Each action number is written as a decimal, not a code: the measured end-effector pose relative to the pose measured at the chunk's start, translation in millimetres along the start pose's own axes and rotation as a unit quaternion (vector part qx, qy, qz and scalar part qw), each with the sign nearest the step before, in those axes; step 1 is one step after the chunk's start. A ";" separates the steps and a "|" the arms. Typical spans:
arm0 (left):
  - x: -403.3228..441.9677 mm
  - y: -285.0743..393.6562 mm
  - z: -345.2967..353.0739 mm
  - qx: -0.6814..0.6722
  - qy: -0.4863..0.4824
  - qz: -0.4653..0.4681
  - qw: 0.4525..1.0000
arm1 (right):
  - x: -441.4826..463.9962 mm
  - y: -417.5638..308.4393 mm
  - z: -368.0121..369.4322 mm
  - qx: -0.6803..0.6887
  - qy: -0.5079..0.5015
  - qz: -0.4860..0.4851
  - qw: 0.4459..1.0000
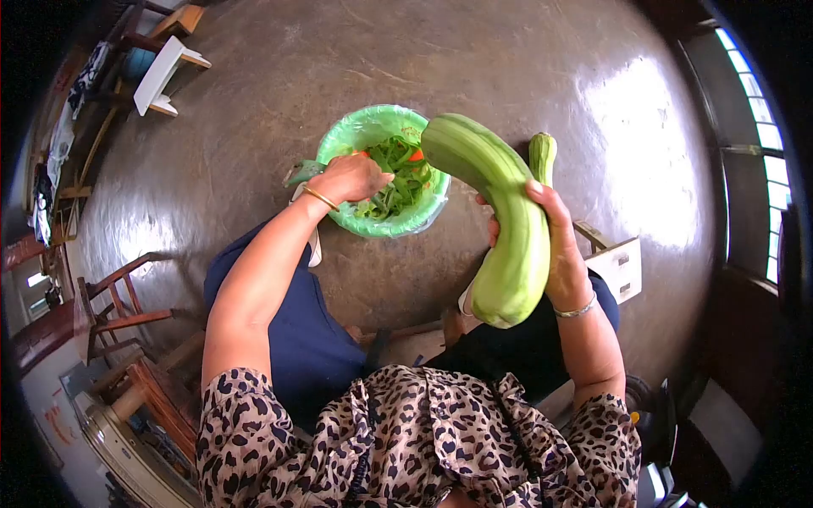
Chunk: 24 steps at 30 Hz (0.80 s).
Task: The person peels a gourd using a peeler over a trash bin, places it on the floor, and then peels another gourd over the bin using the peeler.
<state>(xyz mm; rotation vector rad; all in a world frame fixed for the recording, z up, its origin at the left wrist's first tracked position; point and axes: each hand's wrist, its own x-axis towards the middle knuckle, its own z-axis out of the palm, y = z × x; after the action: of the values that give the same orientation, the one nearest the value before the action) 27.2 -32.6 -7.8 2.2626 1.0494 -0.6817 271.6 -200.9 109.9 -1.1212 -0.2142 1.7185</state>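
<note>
My right hand [552,222] is wrapped round a large, curved, pale-green zucchini [495,190], thumb on one side and fingers on the other, holding it up above my lap. My left hand [351,179] is closed over a green basin [366,229] lined with clear plastic; its fingers are curled and what they hold, if anything, is hidden. Leafy green scraps [396,182] lie in the basin with a bit of orange-red [417,156] among them. A second, slimmer zucchini [543,155] shows beyond my right hand, its lower part hidden.
A white-topped low stool [625,269] stands by my right knee. Another small white stool [159,78] is at the upper left, and a wooden chair [118,305] is at the left. The brown floor [279,76] is shiny near the window [766,152].
</note>
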 end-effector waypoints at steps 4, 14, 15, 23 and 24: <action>-18.1 18.6 -32.2 -0.128 -0.027 0.004 0.991 | 3.2 -0.9 -4.7 0.019 -0.032 0.009 0.999; -37.9 33.9 -46.6 0.035 0.370 0.156 0.915 | 22.4 4.3 -0.5 0.027 -0.032 0.009 0.999; -39.2 35.5 -48.1 0.080 0.376 0.152 0.911 | 21.9 3.7 1.1 0.028 -0.032 0.009 0.999; -49.3 88.5 -61.8 -0.126 0.447 0.293 0.836 | 21.2 7.7 14.8 0.017 0.012 0.038 0.999; -49.0 95.7 -59.8 -0.135 0.453 0.309 0.826 | 25.3 13.3 10.5 0.018 0.020 0.037 0.999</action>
<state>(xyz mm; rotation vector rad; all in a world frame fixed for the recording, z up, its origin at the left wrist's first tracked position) 88.3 -70.6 91.9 2.4409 0.6040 0.8453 254.0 -182.6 93.0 -1.1485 -0.1176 1.7556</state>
